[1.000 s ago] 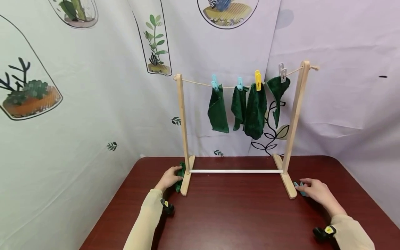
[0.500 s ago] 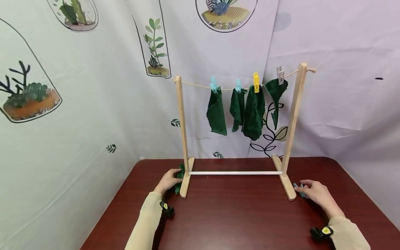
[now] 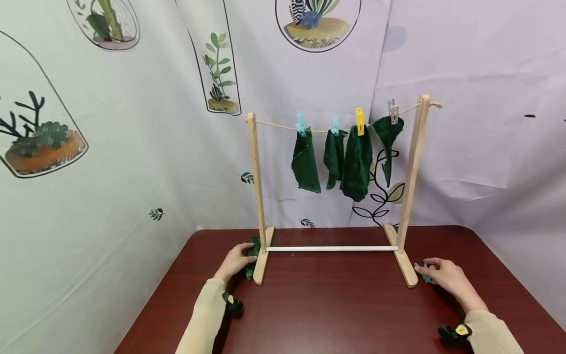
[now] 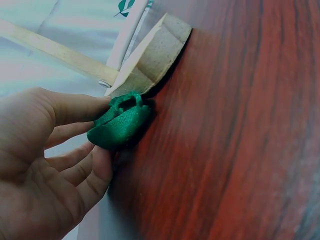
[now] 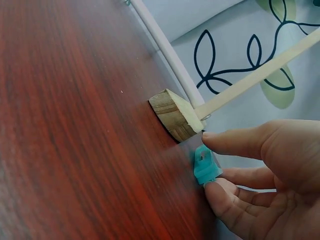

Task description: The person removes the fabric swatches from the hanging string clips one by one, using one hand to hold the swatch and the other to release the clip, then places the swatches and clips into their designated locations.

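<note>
Beside the left foot of the wooden drying rack (image 3: pixel 413 177), my left hand (image 3: pixel 233 264) holds a folded green cloth (image 4: pixel 120 129) between thumb and fingers, low at the tabletop. On the other side, just outside the right foot, my right hand (image 3: pixel 448 279) pinches a light-blue clothespin (image 5: pixel 205 169) at the table surface. Several green cloths (image 3: pixel 306 164) hang from the rack's string. Two light-blue clothespins (image 3: pixel 300 126), a yellow clothespin (image 3: pixel 360 122) and a clear clothespin (image 3: pixel 393 112) grip them there.
The rack stands on a dark red-brown table (image 3: pixel 327 300), its feet joined by a white crossbar (image 3: pixel 331 249). Behind hangs a pale backdrop cloth (image 3: pixel 146 123) printed with plants. A black wrist camera (image 3: pixel 450 335) sits under the right wrist.
Everything sits slightly lower in the head view, as the camera has tilted up a little. Both hands keep their places beside the rack's feet, with the cloth and the clothespin.
</note>
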The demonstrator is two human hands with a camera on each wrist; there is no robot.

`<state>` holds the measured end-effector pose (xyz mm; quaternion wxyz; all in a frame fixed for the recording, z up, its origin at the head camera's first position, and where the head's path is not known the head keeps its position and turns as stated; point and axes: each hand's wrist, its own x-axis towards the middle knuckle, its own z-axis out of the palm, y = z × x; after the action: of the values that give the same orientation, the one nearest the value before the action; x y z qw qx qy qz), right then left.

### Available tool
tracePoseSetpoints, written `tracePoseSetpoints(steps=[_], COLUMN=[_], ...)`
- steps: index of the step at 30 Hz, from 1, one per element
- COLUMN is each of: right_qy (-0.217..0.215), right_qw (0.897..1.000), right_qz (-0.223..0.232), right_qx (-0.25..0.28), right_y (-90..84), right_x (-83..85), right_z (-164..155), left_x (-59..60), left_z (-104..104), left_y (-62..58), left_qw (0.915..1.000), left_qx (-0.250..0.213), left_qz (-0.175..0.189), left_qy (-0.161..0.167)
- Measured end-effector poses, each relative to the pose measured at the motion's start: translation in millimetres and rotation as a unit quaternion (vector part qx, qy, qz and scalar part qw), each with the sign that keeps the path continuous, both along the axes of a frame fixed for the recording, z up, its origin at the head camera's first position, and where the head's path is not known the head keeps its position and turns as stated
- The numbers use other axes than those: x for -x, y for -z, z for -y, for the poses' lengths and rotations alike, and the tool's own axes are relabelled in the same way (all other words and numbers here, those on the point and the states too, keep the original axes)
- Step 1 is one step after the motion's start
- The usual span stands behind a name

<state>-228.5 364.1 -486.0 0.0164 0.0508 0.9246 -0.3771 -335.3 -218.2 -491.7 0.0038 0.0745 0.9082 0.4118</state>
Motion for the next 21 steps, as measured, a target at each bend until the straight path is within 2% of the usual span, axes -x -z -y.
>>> tracePoseSetpoints(steps=[7, 12, 21], right_qy=[0.0, -0.002, 0.008], right_qw=[1.0, 1.0, 0.994], right_qz=[0.0, -0.023, -0.089], right_qx=[0.017, -0.009, -0.058], right_y=[-1.7, -5.1, -21.3], right_x=[0.9, -1.2, -5.7], right_z=[-2.6, -6.1, -4.1], left_x=[-1.3, -3.9, -20.9], left_z=[2.8, 5.4, 1.8], left_y=[-2.9, -4.9, -24.4], left_qw=[0.9995, 0.999, 0.9948], left_qx=[-0.025, -0.03, -0.057], left_qz=[-0.003, -0.023, -0.072], left_qy=[-0.016, -0.023, -0.043])
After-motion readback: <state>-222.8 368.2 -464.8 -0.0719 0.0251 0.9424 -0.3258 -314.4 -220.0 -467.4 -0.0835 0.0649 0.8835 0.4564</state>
